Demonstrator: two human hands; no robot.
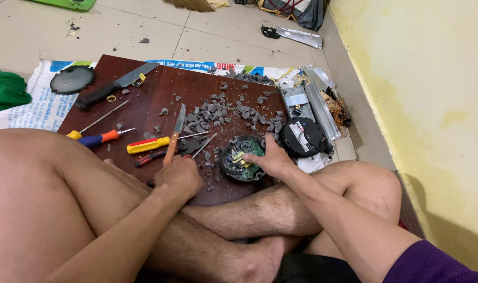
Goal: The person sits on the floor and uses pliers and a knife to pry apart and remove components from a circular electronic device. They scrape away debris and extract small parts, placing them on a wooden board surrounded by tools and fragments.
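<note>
Tiled floor carries a dark wooden board (144, 84) strewn with grey chips (234, 110). Left hand (178, 175) grips a small knife (175, 133); right hand (273, 157) clamps the round electronic casing (241, 160) near the board's front edge. Prying seems underway; screwdrivers (118, 140) crowd the left, a wall (422, 105) bounds the right.

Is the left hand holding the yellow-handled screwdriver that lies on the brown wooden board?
No, the left hand grips a wooden-handled knife, while the yellow-handled screwdriver lies untouched on the brown wooden board.
</note>
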